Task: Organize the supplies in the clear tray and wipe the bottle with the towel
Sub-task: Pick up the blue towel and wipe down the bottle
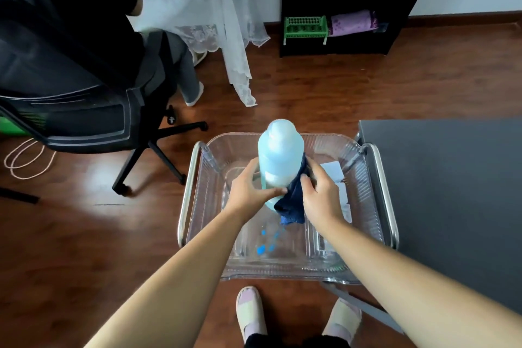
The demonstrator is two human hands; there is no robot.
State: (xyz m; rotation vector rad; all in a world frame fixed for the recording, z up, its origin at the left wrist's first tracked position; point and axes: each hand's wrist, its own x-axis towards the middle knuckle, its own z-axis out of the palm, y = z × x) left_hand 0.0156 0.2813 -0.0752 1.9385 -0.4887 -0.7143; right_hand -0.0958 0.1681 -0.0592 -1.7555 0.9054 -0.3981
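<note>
Over a dark wooden floor [310, 93] sat the clear tray [209, 206]. Above its middle the bottle [279, 150] was upright. The left hand [248, 186] curled round its base at 9 o'clock, and the right hand [322, 192] pressed the towel [292, 206] on at 3 o'clock. The bottle looked smooth, likely slippery and heavyish; a low grip suited it.

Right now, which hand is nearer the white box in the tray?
Right. The right hand, holding the towel against the bottle, is beside the white box; the left hand grips the bottle's other side.
</note>
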